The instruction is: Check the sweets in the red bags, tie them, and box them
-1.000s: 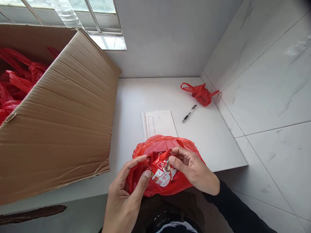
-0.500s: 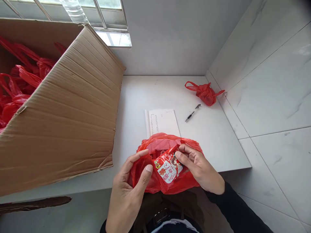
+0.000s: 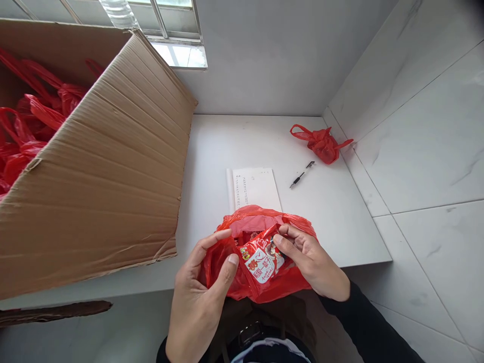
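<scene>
Far left of the frame, the big cardboard box (image 3: 98, 171) leans open with its flap toward me, and red bags (image 3: 26, 126) are heaped inside it at the upper left.

Low and centre, my left hand (image 3: 196, 297) comes up from the bottom edge. Its fingers (image 3: 230, 262) are spread apart and curled round the left side of the red plastic bag (image 3: 260, 252), thumb on the front and forefinger along the top edge, so it is gripping film and nothing else.

The snack packet (image 3: 262, 257) sits in the mouth of that bag, just off the near edge of the white counter (image 3: 333, 212), above my lap. It lies right between the two hands: just right of my left fingertips and just left of my right ones. Its long axis is tilted, running from lower left to upper right. My right hand is the nearer one, since it is actually on the packet.

My right hand (image 3: 313, 262) reaches in from the lower right, fingers drawn together and pinched on the packet's upper right corner along with the bag's rim.

Behind the bag a sheet of paper (image 3: 255, 186) lies flat, partly covered by it. Further right there is a pen (image 3: 301, 175), then a small knotted red bag (image 3: 321, 143) near the tiled wall (image 3: 423, 126).
</scene>
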A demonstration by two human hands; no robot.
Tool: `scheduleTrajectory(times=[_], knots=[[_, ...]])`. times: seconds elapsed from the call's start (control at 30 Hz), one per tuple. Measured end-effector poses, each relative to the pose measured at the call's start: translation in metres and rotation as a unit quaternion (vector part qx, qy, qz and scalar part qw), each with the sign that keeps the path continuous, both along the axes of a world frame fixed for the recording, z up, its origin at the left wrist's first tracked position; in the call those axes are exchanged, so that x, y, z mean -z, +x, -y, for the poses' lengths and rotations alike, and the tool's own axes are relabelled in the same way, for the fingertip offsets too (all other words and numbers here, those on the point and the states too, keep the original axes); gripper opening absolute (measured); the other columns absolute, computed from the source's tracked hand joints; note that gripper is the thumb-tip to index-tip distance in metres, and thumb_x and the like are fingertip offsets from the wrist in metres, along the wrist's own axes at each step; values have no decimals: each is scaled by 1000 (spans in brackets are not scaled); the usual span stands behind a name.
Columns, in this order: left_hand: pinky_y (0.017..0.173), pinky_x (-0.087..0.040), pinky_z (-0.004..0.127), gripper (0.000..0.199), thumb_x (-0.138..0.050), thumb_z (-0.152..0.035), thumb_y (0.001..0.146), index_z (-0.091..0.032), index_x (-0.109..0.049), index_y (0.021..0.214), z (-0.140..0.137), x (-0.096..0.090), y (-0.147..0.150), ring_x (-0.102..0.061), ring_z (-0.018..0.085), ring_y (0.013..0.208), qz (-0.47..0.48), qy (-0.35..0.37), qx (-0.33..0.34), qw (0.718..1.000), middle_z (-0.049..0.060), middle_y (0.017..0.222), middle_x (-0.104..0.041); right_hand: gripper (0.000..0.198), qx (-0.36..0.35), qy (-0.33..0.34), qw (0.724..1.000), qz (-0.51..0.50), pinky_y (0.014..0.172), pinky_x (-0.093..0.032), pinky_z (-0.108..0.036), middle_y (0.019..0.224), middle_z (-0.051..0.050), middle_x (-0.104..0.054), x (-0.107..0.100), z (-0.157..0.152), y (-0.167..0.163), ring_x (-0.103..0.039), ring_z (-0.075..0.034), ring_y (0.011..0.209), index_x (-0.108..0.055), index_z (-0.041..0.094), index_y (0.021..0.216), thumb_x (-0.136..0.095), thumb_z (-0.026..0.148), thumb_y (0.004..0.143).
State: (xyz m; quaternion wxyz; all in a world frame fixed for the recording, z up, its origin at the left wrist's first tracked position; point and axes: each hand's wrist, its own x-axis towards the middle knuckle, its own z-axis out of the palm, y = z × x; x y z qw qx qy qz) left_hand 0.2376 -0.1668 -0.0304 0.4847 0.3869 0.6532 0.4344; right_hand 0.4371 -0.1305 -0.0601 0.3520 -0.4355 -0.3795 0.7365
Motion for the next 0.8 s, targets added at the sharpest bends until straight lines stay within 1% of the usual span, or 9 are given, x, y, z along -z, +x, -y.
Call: scheduleTrajectory(times=[0.17, 0.23, 0.3, 0.37, 0.43, 0.5, 0.63, 0.73, 0.8], knots=[[91, -55, 30, 33, -73, -44, 84, -33, -68, 114, 0, 2, -5, -68, 19, 95, -12, -1, 10, 1000, 1, 115, -71, 27, -1, 6, 999, 32, 75, -50, -26, 83, 2, -64, 2, -1, 3, -61, -13, 78, -57, 21, 97, -61, 48, 97], [95, -54, 31, 33, -71, -44, 86, -35, -67, 117, 2, 1, -9, -67, 20, 99, -30, 0, 12, 999, 1, 115, -70, 29, 32, 35, 993, 105, 76, -51, -29, 86, 0, -66, 0, 0, 8, -64, -17, 83, -58, 22, 99, -61, 50, 95], [97, -53, 29, 35, -70, -45, 86, -36, -67, 120, 7, -3, -11, -67, 20, 103, -54, 1, 11, 999, 1, 118, -68, 27, 90, 116, 957, 250, 80, -51, -31, 94, -1, -68, -4, 2, 14, -66, -19, 90, -60, 24, 102, -63, 50, 94], [93, -55, 26, 41, -70, -48, 85, -38, -64, 124, 13, -9, -10, -67, 21, 106, -66, -7, -3, 998, 1, 122, -68, 23, 116, 198, 893, 387, 82, -51, -31, 98, 1, -69, -8, 6, 18, -67, -19, 91, -62, 27, 104, -63, 48, 94], [82, -59, 22, 53, -71, -50, 83, -40, -56, 133, 18, -15, -4, -71, 20, 98, -42, -33, -17, 998, 1, 118, -70, 18, 85, 235, 855, 455, 78, -52, -31, 98, 2, -70, -12, 10, 20, -68, -18, 87, -62, 28, 105, -59, 44, 96], [72, -60, 21, 60, -71, -51, 82, -41, -48, 137, 22, -19, 3, -73, 17, 82, 3, -60, -32, 998, 0, 105, -73, 13, 38, 247, 838, 485, 74, -52, -32, 99, 3, -71, -15, 15, 19, -69, -19, 84, -60, 29, 107, -56, 38, 98], [63, -58, 18, 41, -70, -51, 84, -31, -54, 116, 26, -14, 5, -69, 13, 68, 16, -75, -22, 997, -2, 89, -72, 13, -32, 244, 824, 510, 74, -51, -35, 100, 4, -72, -17, 18, 12, -69, -20, 86, -57, 29, 111, -52, 27, 99], [59, -52, 13, 30, -67, -51, 87, -27, -61, 103, 28, -8, -1, -63, 10, 65, -49, -50, 8, 997, -3, 82, -70, 9, -86, 233, 822, 513, 70, -51, -37, 97, 1, -72, -15, 14, 9, -69, -22, 83, -56, 26, 105, -50, 26, 99], [60, -50, 13, 25, -63, -49, 90, -26, -66, 100, 28, -6, -5, -60, 10, 65, -97, -24, 5, 995, -3, 80, -68, 8, -128, 221, 801, 541, 63, -48, -39, 89, -2, -71, -12, 11, 9, -68, -25, 76, -55, 24, 96, -49, 27, 99]])
